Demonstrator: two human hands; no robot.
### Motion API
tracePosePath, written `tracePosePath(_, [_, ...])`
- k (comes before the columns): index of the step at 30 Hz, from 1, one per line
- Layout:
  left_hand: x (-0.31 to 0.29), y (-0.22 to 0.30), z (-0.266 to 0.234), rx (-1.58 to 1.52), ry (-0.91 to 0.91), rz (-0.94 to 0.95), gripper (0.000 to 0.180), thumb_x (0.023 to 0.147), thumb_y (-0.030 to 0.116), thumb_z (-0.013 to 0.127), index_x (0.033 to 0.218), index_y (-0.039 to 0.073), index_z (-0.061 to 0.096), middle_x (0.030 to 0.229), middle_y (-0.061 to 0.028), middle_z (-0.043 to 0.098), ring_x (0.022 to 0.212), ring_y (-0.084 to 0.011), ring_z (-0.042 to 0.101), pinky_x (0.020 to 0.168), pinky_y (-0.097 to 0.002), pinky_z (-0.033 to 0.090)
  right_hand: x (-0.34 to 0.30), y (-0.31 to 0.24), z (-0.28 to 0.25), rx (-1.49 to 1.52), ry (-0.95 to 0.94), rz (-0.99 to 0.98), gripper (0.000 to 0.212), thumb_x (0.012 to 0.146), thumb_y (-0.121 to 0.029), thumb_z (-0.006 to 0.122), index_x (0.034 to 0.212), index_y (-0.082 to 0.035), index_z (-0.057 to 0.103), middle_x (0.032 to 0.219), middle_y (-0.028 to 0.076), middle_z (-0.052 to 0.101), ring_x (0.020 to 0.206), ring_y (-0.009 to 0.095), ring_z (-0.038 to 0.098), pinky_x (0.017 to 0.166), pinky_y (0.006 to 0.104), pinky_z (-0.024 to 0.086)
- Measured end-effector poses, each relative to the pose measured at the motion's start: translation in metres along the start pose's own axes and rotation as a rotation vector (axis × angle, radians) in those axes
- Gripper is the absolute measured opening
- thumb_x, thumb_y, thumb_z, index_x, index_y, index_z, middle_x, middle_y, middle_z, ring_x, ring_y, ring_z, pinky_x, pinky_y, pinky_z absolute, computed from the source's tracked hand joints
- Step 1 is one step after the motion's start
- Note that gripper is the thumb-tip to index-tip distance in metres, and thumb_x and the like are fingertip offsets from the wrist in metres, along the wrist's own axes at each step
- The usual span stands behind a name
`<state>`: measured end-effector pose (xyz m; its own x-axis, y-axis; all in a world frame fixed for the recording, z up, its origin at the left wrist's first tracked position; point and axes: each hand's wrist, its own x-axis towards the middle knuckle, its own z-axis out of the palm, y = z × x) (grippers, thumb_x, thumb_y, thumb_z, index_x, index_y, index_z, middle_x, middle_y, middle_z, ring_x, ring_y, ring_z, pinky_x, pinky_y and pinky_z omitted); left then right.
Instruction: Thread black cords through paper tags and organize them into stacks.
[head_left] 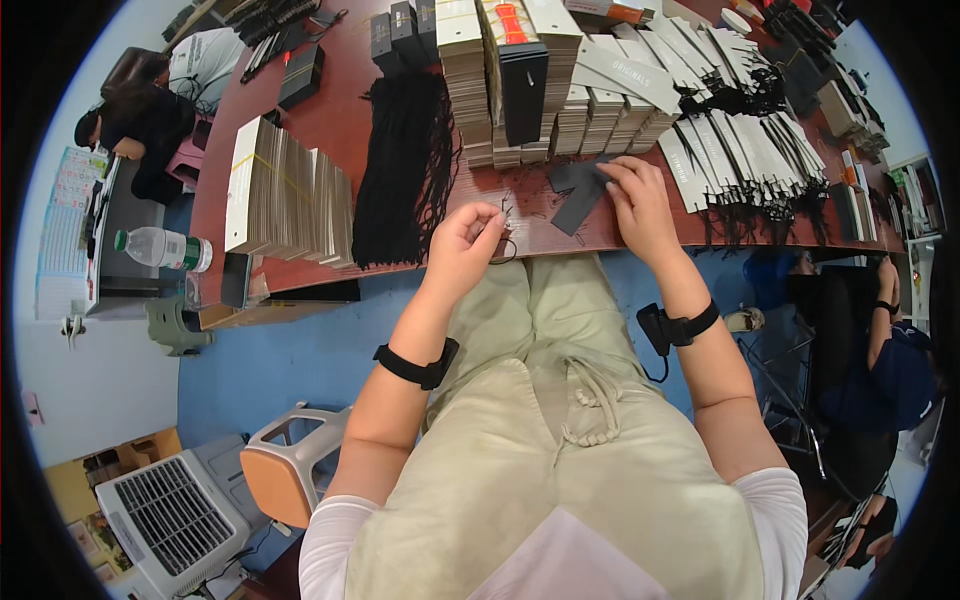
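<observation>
My left hand (466,246) is closed in a pinch at the table's front edge. A thin black cord (508,243) shows at its fingertips and loops down beside them. My right hand (643,208) rests over the table, its thumb and fingers at the upper end of a black hang tag (580,208). That tag lies slanted, crossing another short dark tag piece (563,178). To the left of my left hand a thick bundle of black strings (402,170) lies spread out. White tags strung with black cords (745,165) are fanned in rows right of my right hand.
Stacks of pale tags (290,195) stand left, with taller stacks (465,90) and a black box (525,95) straight ahead. A plastic bottle (165,249) lies near the left edge. A stool (290,470) and an air cooler (175,510) stand below. Other people sit at both sides.
</observation>
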<state>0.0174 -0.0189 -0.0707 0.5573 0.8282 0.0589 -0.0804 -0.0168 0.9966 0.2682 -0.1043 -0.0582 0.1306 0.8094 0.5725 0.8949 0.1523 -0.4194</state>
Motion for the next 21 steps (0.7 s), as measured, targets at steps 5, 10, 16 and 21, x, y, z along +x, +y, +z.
tracePosePath(5, [-0.001, 0.002, -0.002, 0.023, -0.022, -0.040, 0.008, 0.091, 0.008, 0.059, 0.094, 0.001, 0.059, 0.071, 0.0044, 0.057, 0.061, -0.0004, 0.048, 0.055, -0.0168, 0.039, 0.001, 0.005, -0.008, -0.074, 0.013, 0.339, 0.036, 0.080, -0.028, 0.068, 0.102, 0.000, 0.062, 0.099, 0.017, 0.059, 0.093, 0.036, 0.054, 0.084, 0.0417, 0.044])
tracePosePath(10, [0.002, -0.003, -0.003, 0.075, -0.014, -0.012, 0.007, 0.090, 0.008, 0.060, 0.093, 0.001, 0.060, 0.070, 0.0055, 0.056, 0.061, 0.0004, 0.046, 0.055, -0.0165, 0.038, 0.016, -0.014, -0.004, -0.327, -0.057, 0.507, 0.069, 0.067, -0.053, 0.075, 0.101, 0.005, 0.060, 0.100, 0.022, 0.056, 0.095, 0.038, 0.052, 0.084, 0.0432, 0.045])
tracePosePath(16, [0.000, -0.005, -0.004, 0.051, -0.012, 0.000, 0.007, 0.090, 0.007, 0.060, 0.093, 0.001, 0.060, 0.071, 0.0049, 0.056, 0.061, 0.0000, 0.047, 0.055, -0.0165, 0.039, 0.024, -0.014, 0.002, -0.320, -0.070, 0.618, 0.064, 0.063, -0.046, 0.080, 0.100, 0.001, 0.057, 0.101, 0.019, 0.053, 0.096, 0.037, 0.050, 0.085, 0.0432, 0.044])
tracePosePath(21, [-0.002, -0.001, -0.003, 0.024, -0.035, -0.020, 0.007, 0.090, 0.006, 0.060, 0.094, 0.001, 0.060, 0.073, 0.0037, 0.058, 0.064, -0.0007, 0.052, 0.057, -0.0171, 0.042, 0.026, -0.011, 0.005, -0.245, -0.125, 0.618, 0.058, 0.064, -0.040, 0.082, 0.100, -0.002, 0.057, 0.104, 0.018, 0.053, 0.099, 0.036, 0.050, 0.085, 0.0429, 0.044])
